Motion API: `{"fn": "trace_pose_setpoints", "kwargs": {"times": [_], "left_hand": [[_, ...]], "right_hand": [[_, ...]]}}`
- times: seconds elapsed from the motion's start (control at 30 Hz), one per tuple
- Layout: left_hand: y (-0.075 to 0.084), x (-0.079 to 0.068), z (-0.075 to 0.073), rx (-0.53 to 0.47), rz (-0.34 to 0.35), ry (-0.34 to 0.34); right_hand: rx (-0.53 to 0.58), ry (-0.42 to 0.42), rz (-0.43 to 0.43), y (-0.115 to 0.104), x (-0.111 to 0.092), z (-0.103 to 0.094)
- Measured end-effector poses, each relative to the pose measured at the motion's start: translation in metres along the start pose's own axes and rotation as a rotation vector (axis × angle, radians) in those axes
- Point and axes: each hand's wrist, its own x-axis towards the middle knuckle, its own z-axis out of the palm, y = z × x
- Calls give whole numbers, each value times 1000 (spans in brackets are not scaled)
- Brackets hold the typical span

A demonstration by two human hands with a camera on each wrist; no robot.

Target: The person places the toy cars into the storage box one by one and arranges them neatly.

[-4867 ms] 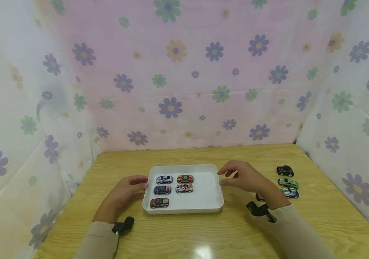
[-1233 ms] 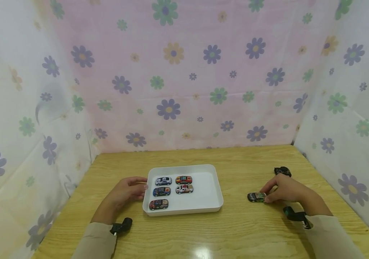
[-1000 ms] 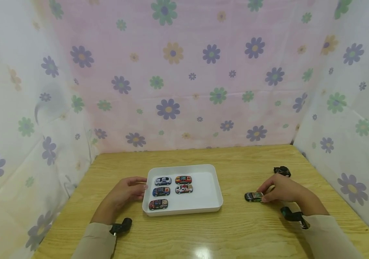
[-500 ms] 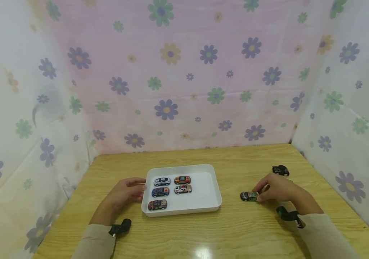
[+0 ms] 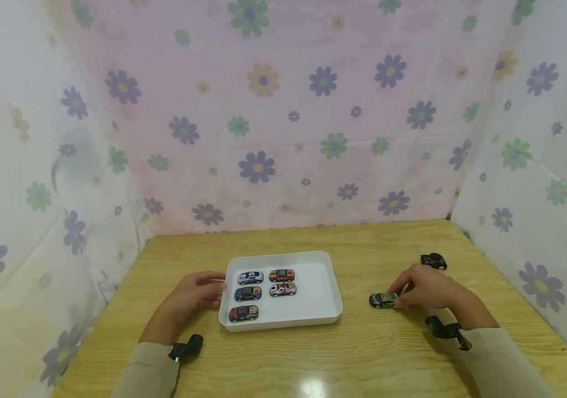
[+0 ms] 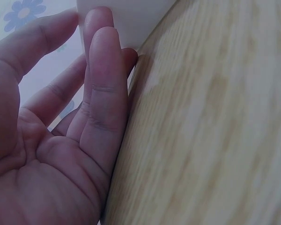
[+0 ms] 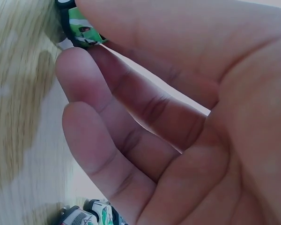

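Five toy cars in the white tray (image 5: 308,304), head view: white car (image 5: 250,277), blue car (image 5: 248,293) and dark red car (image 5: 243,313) in the left column; red-and-yellow car (image 5: 281,275) and white-and-red car (image 5: 282,289) in the next. Right part of the tray floor is bare.

Right hand (image 5: 425,287) pinches the rear of a dark-and-green car (image 5: 381,300) between thumb and index finger, to the right of the tray and apart from it. Can't tell if its wheels touch the table (image 5: 273,365). Right wrist view gets only the car's green end, but adds the other fingers: loosely bent, off the car. It also catches two cropped cars (image 7: 91,214) at the bottom edge; head view has the hand blocking those. Head view alone has the black car (image 5: 433,261), beyond the right hand.

Left hand (image 5: 191,298) is at the tray's left side. Left wrist view shows fingers nearly straight, tips at the outer wall, thumb apart from them; no cars visible from there.
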Motion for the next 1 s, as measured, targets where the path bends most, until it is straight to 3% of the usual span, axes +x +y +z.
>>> {"fn": "trace_pose_setpoints", "kwargs": {"times": [0.43, 1.0], "left_hand": [[0, 5, 0, 4, 7, -8], [-1, 0, -3, 2, 18, -24]], "right_hand": [[-38, 52, -41, -3, -4, -5], [-20, 88, -77, -19, 1, -10]]}}
